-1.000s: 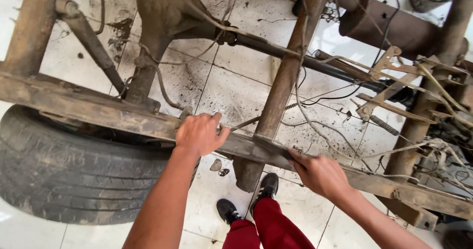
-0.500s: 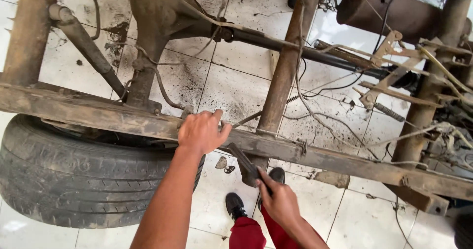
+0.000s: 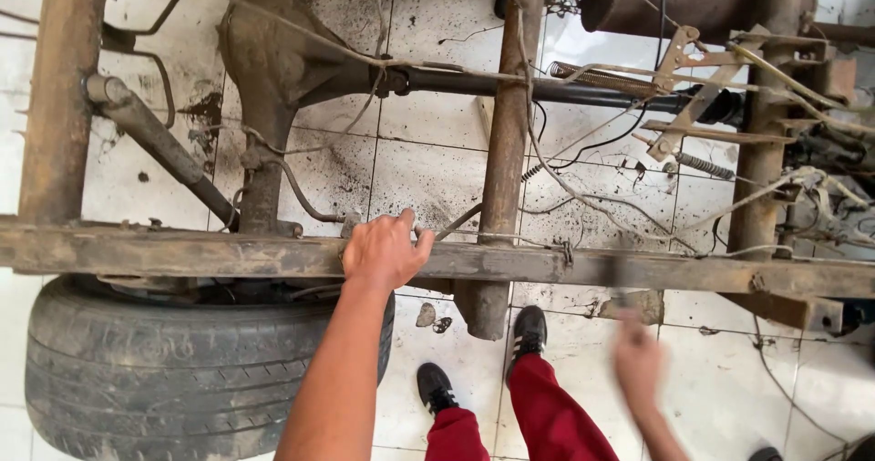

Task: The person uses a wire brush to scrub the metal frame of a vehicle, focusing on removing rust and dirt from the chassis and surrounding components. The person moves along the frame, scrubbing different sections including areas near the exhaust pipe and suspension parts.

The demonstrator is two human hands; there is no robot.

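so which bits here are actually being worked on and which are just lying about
In hand:
- left hand resting on the rusty frame rail
- right hand, blurred, below that rail; cannot tell what it holds

Lying about:
- worn tyre
- loose wires
- coil spring
- debris on the tiled floor

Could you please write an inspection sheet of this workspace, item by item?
Surface: white tiled floor, stained with dark spots and grime.
Job's things: long rusty steel frame rail running across the view; rusty cross tube meeting it.
Clutter: worn black rubber tyre under the rail; small debris pieces on the tiles; coil spring.
Grippers: left hand grips the rail's top edge; right hand is blurred, below the rail, and whether it holds anything cannot be told.
Cables: loose thin wires hang across the frame.
Surroundings: person's black shoes and red trousers; rusty cylindrical silencer at top.
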